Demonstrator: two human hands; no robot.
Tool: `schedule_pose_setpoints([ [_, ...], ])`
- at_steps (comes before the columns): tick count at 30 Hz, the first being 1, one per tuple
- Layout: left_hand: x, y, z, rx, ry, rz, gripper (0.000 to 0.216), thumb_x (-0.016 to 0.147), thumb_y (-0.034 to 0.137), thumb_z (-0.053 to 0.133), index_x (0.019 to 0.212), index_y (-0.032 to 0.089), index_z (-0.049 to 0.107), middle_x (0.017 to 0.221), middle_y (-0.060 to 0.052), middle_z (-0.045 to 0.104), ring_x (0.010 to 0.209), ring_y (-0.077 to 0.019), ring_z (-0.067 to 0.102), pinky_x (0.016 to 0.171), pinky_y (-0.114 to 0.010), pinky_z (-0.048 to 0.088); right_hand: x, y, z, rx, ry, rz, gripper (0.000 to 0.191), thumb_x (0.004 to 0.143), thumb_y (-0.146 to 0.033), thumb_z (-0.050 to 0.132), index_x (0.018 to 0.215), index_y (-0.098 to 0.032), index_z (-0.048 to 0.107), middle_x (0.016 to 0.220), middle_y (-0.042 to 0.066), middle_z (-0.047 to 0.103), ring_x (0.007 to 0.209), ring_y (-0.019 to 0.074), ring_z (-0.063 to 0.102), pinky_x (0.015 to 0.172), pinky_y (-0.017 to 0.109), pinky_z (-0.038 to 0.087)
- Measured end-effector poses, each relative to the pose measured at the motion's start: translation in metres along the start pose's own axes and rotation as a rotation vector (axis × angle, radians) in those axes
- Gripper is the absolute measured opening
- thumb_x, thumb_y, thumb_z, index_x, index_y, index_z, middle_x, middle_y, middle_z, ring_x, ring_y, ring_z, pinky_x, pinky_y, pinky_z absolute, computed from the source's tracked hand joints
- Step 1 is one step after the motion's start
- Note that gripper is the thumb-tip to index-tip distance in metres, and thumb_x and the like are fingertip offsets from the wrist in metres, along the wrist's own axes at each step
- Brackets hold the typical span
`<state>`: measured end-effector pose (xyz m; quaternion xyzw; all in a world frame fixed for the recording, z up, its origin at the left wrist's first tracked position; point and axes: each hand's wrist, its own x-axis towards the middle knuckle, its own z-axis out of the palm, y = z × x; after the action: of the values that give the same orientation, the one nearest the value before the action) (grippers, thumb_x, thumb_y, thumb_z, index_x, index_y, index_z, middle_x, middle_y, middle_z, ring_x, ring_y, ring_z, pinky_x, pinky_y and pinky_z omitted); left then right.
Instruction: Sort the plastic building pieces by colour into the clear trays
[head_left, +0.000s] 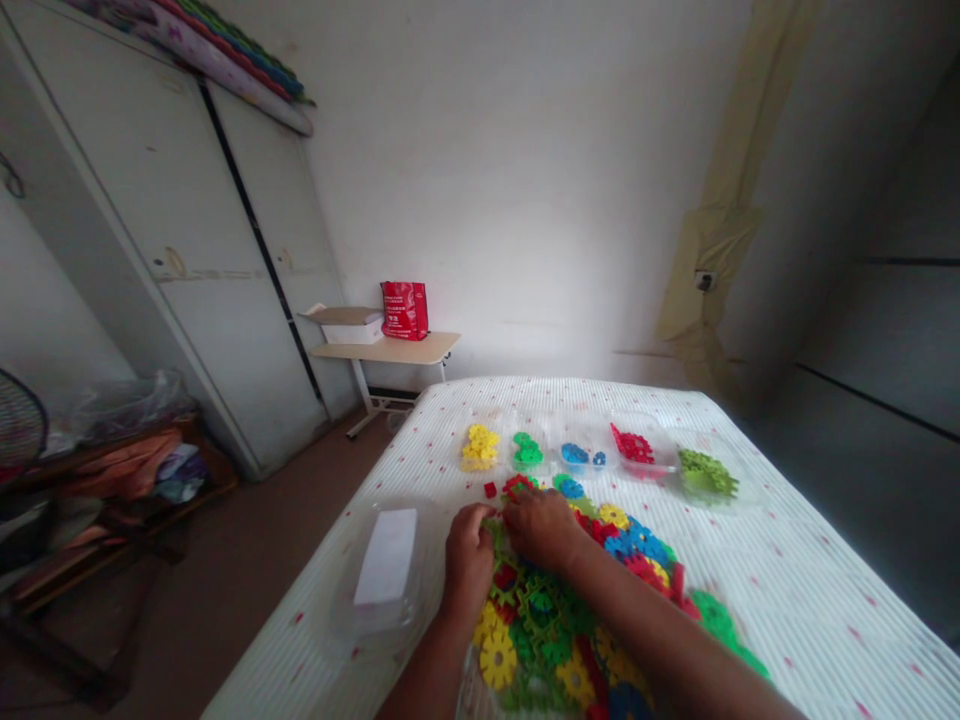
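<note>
So the main thing here is a big jumbled pile of plastic gear pieces [541,602] in green, yellow, red and blue, bottom centre of the frame and spilling off toward the lower right. Both hands are on the far end of it, pretty much mid-frame.

The left hand [469,548] is at the pile's left edge, fingers curled and thumb side turned in toward the other one. The right hand [545,525] is palm down over the top of the heap, fingers bent into the pieces, just beside the left. Can't tell if either is actually gripping anything, the fingertips are hidden or too blurry.

Arm-wise, the left forearm comes up from the bottom edge and leans a bit right, while the right one cuts in diagonally from the lower right corner, straight across the pile.

A loose red piece [490,490] sits just above the left hand. Further up the worktop [795,560] there's a row of clear containers with sorted bits: yellow [480,450], green, blue, red, then light green at the right end. A clear plastic tray [411,600] with a white rectangle [387,556] is left of the hands.
</note>
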<state>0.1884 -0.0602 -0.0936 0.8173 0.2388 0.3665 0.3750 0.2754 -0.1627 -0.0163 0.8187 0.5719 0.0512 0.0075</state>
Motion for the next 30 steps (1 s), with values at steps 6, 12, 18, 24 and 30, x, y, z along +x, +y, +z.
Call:
schedule_pose_setpoints([
  [6,0.001,-0.002,0.000,-0.002,-0.001,0.001,0.031,0.066,0.004,0.040,0.084,0.019,0.061,0.088,-0.004,0.064,0.087,-0.0164,0.059,0.083,-0.032,0.046,0.005,-0.005,0.009,0.005,-0.033,-0.015,0.026,0.080,-0.010,0.042,0.092,-0.015,0.064,0.090,0.014,0.065,0.082,0.0257,0.063,0.059,0.033,0.047],
  [12,0.001,-0.004,0.000,-0.006,0.003,0.003,0.032,0.065,0.005,0.039,0.084,0.018,0.061,0.089,-0.004,0.065,0.088,-0.0171,0.059,0.083,-0.033,0.047,0.001,0.008,0.009,0.076,0.002,-0.036,0.019,0.082,-0.017,0.045,0.092,-0.016,0.061,0.087,0.009,0.066,0.077,0.0186,0.062,0.059,0.024,0.042],
  [18,0.001,-0.003,-0.001,-0.027,0.011,0.036,0.031,0.065,0.007,0.039,0.082,0.019,0.061,0.087,-0.004,0.065,0.086,-0.0164,0.060,0.083,-0.032,0.047,-0.019,0.035,0.002,0.268,0.156,0.051,0.013,0.080,-0.028,0.050,0.086,-0.020,0.059,0.087,0.003,0.064,0.077,0.0136,0.059,0.061,0.020,0.036],
  [24,0.002,-0.004,-0.001,-0.032,0.022,0.042,0.029,0.065,0.010,0.040,0.080,0.020,0.062,0.086,-0.003,0.066,0.086,-0.0170,0.060,0.083,-0.032,0.047,-0.043,0.099,-0.011,0.303,0.345,0.377,0.020,0.082,-0.033,0.048,0.092,-0.020,0.060,0.089,0.004,0.066,0.076,0.0151,0.059,0.063,0.021,0.036],
  [30,0.002,-0.005,0.000,-0.021,0.021,0.047,0.028,0.065,0.011,0.040,0.080,0.020,0.062,0.086,-0.003,0.066,0.086,-0.0172,0.060,0.083,-0.032,0.047,-0.053,0.175,-0.033,0.187,0.351,0.767,0.024,0.078,-0.034,0.050,0.094,-0.020,0.062,0.091,0.007,0.068,0.076,0.0175,0.061,0.058,0.022,0.034],
])
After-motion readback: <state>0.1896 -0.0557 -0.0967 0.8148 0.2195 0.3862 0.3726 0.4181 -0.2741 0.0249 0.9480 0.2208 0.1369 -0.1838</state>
